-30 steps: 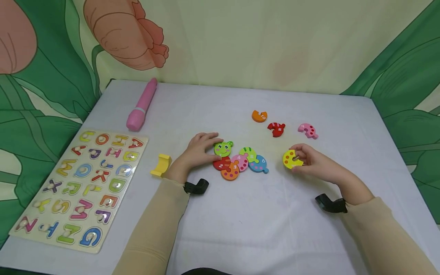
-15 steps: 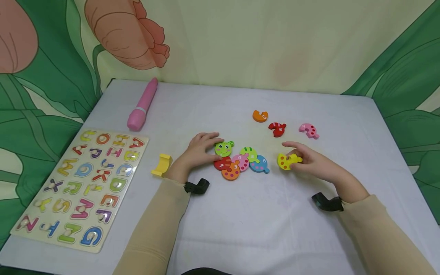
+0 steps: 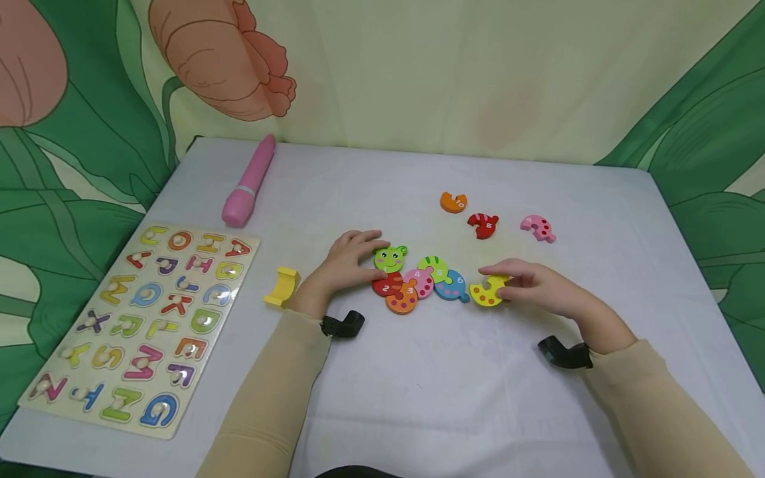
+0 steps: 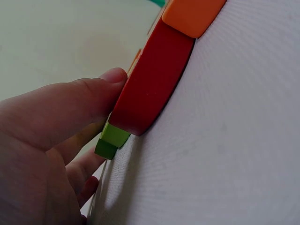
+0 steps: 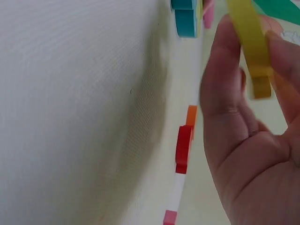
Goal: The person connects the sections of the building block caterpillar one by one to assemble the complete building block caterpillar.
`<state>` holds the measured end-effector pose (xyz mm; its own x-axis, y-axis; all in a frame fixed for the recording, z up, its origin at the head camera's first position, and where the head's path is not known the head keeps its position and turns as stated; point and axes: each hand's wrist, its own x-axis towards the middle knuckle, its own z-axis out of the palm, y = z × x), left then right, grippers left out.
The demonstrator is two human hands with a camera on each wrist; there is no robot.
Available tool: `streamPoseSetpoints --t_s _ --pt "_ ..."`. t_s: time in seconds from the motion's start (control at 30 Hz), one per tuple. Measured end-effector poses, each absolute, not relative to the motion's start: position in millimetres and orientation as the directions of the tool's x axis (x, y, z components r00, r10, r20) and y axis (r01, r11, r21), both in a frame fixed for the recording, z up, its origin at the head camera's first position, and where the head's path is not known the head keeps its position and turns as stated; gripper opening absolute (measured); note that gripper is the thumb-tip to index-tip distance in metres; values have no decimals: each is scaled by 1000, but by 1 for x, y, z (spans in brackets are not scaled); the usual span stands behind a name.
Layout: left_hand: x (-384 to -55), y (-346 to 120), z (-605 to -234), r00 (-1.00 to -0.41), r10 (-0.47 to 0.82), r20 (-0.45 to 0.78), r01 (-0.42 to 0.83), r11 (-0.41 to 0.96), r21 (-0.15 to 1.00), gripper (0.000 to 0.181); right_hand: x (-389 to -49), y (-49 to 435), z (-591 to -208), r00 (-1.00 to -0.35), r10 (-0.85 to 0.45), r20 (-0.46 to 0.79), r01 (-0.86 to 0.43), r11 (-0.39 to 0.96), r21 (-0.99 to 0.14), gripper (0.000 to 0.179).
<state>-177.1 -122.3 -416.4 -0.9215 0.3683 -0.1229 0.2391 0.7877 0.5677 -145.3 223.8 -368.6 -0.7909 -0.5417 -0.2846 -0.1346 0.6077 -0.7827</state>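
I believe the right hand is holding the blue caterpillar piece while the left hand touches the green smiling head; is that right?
Not quite: the right hand is holding the yellow dotted caterpillar piece, not a blue one, as the head view shows. The left hand does touch the green smiling head.

Board (image 3: 182, 400): I count one.
Letters (image 3: 158, 410): twenty-six, all in the board.
Pink stick (image 3: 248, 181): one, just past the board's far edge.
Yellow block (image 3: 281, 288): one, near the board's right edge.
Joined pieces (image 3: 420, 283): I make it six, right of the board.
Yellow piece (image 3: 485, 297): one, farther right of it.
Loose pieces (image 3: 486, 228): three, well right of it.
Hands (image 3: 346, 261): I see two, right of it.
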Motion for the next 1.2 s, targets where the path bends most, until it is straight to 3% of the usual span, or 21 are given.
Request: streamPoseSetpoints --t_s 0.1,0.27,0.5,0.9,1.2 --pt "-177 -123 -416 -921 370 -125 239 787 568 58 -146 221 -371 -780 -543 -311 -100 599 -795 45" --pt "-177 -123 -416 -919 374 -124 243 786 568 58 -150 213 -377 -767 -548 -335 -77 596 -799 31" --pt "-177 -123 -416 -919 375 -123 245 785 568 58 -153 206 -382 -723 -566 -396 -95 649 -755 38" --pt "-177 -123 -417 -920 374 -121 243 782 574 57 -149 205 -385 -719 -634 -286 -212 591 -778 41" --pt "-178 -122 -416 -922 368 -119 237 781 577 56 -146 202 -381 -724 -617 -309 -234 640 -732 37"
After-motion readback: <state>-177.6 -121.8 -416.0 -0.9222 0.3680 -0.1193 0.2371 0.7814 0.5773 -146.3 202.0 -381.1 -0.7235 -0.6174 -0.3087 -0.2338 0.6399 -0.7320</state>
